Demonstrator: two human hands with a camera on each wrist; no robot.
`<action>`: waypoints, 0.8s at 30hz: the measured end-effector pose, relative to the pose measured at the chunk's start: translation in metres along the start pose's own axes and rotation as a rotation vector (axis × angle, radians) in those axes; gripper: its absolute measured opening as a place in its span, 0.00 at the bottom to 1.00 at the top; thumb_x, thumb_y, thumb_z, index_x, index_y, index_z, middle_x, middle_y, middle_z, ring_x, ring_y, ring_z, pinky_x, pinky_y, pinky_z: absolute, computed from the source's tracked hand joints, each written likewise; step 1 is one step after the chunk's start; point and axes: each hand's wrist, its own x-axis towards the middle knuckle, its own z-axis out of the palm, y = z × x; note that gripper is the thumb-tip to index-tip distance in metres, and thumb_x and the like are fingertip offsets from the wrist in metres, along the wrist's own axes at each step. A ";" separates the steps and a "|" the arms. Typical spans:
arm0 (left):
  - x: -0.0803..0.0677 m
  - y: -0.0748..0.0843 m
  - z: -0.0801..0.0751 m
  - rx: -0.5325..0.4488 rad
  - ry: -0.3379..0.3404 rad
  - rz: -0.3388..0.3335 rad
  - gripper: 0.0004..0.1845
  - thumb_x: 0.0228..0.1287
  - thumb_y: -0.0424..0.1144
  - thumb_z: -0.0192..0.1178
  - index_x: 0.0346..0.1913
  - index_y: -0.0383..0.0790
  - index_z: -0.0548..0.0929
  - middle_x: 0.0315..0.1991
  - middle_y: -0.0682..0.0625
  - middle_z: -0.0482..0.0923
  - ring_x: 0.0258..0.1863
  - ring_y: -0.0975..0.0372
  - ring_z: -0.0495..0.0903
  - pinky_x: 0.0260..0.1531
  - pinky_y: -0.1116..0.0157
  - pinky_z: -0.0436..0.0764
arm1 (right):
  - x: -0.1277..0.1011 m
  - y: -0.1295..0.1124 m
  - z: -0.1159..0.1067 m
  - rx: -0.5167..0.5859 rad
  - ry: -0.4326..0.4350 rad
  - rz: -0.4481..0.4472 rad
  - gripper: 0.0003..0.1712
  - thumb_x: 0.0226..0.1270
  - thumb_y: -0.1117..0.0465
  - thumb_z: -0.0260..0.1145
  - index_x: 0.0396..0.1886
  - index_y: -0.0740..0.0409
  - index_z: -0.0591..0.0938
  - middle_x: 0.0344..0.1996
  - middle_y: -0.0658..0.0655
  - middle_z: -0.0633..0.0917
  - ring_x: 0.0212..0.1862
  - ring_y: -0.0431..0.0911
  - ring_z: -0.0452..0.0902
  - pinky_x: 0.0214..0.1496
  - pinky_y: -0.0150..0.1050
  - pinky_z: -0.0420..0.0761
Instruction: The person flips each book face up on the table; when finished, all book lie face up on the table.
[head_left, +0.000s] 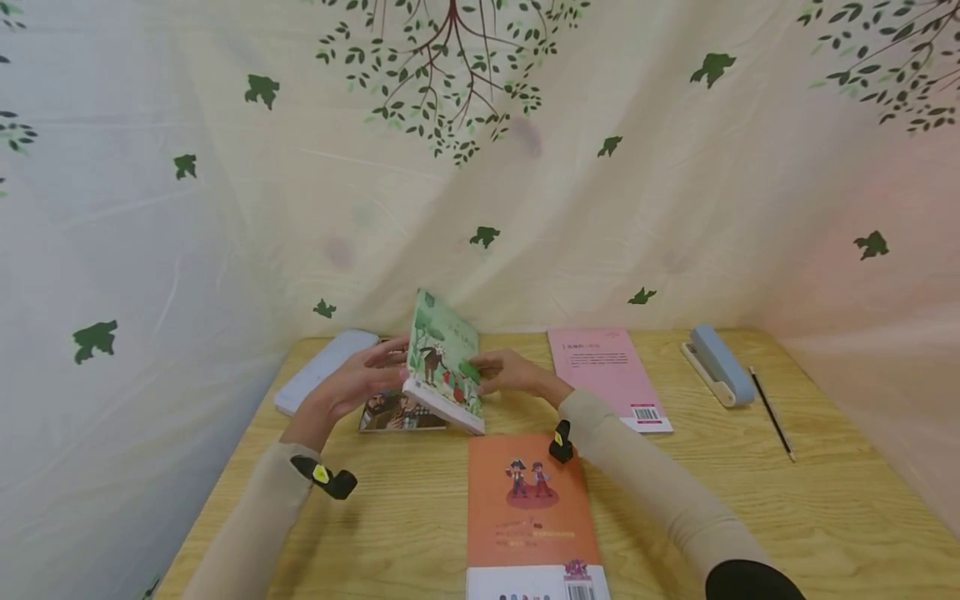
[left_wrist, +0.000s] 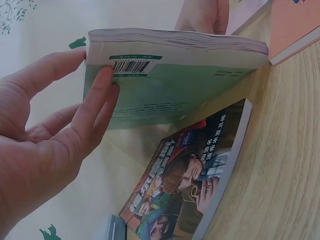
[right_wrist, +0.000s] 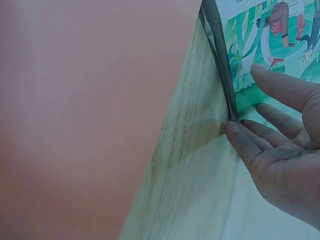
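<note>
A green picture book point(head_left: 444, 358) is tilted up near the back of the table, its illustrated front cover facing me. At its left side my left hand point(head_left: 367, 377) pinches the edge, with fingers point(left_wrist: 95, 95) against the back cover near the barcode. My right hand point(head_left: 513, 371) holds the opposite edge; its thumb lies over the front cover in the right wrist view. Under and behind the green book lies a dark-covered book point(left_wrist: 185, 175) with drawn figures, partly hidden in the head view. Whether the green book's lower corner touches the table I cannot tell.
An orange book point(head_left: 525, 500) lies in front, close to the right forearm. Behind that arm lies a pink book point(head_left: 603, 367). Farther right are a blue stapler point(head_left: 720, 367) and a pencil point(head_left: 772, 415). A pale blue case point(head_left: 326, 367) lies at the back left of the wooden table point(head_left: 397, 517).
</note>
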 end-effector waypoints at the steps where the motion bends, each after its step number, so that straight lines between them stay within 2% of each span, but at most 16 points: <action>1: 0.000 -0.001 0.000 -0.001 0.006 -0.003 0.37 0.77 0.33 0.55 0.82 0.46 0.52 0.80 0.37 0.53 0.77 0.42 0.58 0.74 0.46 0.65 | 0.000 0.000 0.000 -0.001 0.000 0.003 0.39 0.68 0.70 0.68 0.76 0.69 0.65 0.75 0.68 0.67 0.76 0.61 0.63 0.76 0.52 0.69; 6: -0.002 -0.008 -0.002 -0.004 0.024 -0.018 0.38 0.76 0.34 0.56 0.82 0.46 0.52 0.80 0.36 0.52 0.77 0.42 0.59 0.72 0.51 0.69 | -0.002 -0.001 -0.001 -0.017 0.001 0.003 0.39 0.67 0.71 0.69 0.75 0.71 0.65 0.75 0.69 0.67 0.77 0.61 0.62 0.77 0.51 0.68; 13: -0.003 -0.016 -0.001 -0.045 0.016 -0.018 0.39 0.76 0.33 0.55 0.83 0.45 0.50 0.80 0.34 0.51 0.74 0.46 0.64 0.60 0.67 0.80 | -0.006 -0.002 -0.004 -0.047 0.006 0.007 0.39 0.66 0.71 0.70 0.74 0.72 0.66 0.74 0.70 0.67 0.77 0.63 0.62 0.78 0.52 0.67; 18: -0.003 -0.022 0.000 -0.065 0.020 -0.014 0.39 0.76 0.31 0.55 0.83 0.41 0.50 0.80 0.33 0.52 0.75 0.45 0.63 0.60 0.69 0.81 | -0.008 -0.001 -0.005 -0.104 0.020 0.014 0.38 0.65 0.70 0.71 0.73 0.71 0.68 0.73 0.69 0.70 0.76 0.62 0.64 0.78 0.53 0.66; 24: -0.003 -0.028 0.002 -0.051 0.035 -0.036 0.39 0.75 0.32 0.57 0.82 0.42 0.51 0.81 0.34 0.50 0.76 0.41 0.59 0.61 0.68 0.80 | -0.011 -0.003 -0.009 -0.151 0.035 0.028 0.37 0.64 0.69 0.72 0.72 0.70 0.71 0.72 0.68 0.72 0.75 0.61 0.66 0.78 0.53 0.66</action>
